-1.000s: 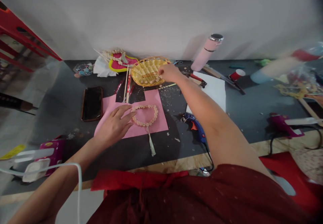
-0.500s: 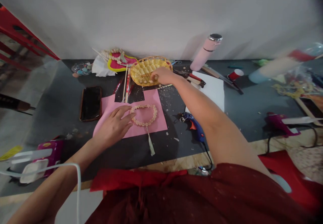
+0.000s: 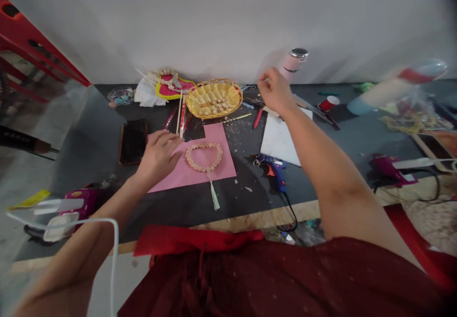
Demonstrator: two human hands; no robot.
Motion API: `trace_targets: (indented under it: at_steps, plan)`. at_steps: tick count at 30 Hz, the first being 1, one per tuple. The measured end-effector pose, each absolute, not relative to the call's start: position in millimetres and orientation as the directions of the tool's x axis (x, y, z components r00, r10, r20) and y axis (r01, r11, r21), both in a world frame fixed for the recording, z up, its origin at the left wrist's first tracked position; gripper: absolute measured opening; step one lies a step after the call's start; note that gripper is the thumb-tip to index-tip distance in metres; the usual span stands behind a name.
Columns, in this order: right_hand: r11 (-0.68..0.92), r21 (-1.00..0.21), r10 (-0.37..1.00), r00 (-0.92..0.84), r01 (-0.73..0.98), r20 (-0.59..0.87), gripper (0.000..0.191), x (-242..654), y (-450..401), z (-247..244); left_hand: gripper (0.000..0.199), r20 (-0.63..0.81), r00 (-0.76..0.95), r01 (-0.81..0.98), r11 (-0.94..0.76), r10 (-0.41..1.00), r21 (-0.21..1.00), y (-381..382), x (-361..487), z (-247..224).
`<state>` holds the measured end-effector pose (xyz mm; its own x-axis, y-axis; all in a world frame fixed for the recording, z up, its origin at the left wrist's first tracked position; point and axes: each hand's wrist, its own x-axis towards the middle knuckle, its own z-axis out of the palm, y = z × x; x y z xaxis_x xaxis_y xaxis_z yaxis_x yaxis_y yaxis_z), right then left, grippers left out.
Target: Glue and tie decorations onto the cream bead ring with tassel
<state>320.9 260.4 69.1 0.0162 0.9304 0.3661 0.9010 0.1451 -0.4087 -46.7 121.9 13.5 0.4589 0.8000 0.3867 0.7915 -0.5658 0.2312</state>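
Note:
My left hand (image 3: 161, 154) is open over the pink paper (image 3: 224, 164), its fingers stretched just left of a beaded bracelet (image 3: 203, 168). The bracelet lies as a loop of pale beads, with a whitish tassel (image 3: 214, 195) pointing toward me. Farther back and to the right, my right hand (image 3: 275, 90) has its fingers drawn together in front of the pink flask (image 3: 295, 61). Whatever is in those fingers, if anything, is hidden. A yellow wicker basket (image 3: 214, 88) with several pale beads inside stands left of this hand.
A phone (image 3: 133, 142) lies at the left. A blue hot glue gun (image 3: 276, 172) and a white sheet (image 3: 280, 138) are on the right, with a red pen-like piece (image 3: 257, 118) nearby. A red spool (image 3: 328, 103) and a blurred tall bottle (image 3: 389, 88) stand farther right.
My right hand has left the basket and moved right, to in front of the flask. My left hand has shifted slightly back, beside the bracelet. The view has moved a little.

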Motion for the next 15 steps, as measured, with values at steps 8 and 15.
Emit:
trace_targets:
  at_steps: [8,15]
  plan:
    - [0.235,-0.531,0.93,-0.029,0.814,0.366,0.032,336,164,74,0.044,0.139,-0.036,0.902,-0.027,0.99,0.43,229,-26,20]
    - [0.206,-0.602,0.975,-0.107,0.772,0.195,0.021,348,66,83,0.039,0.125,-0.105,0.871,0.031,0.987,0.491,256,-28,-5]
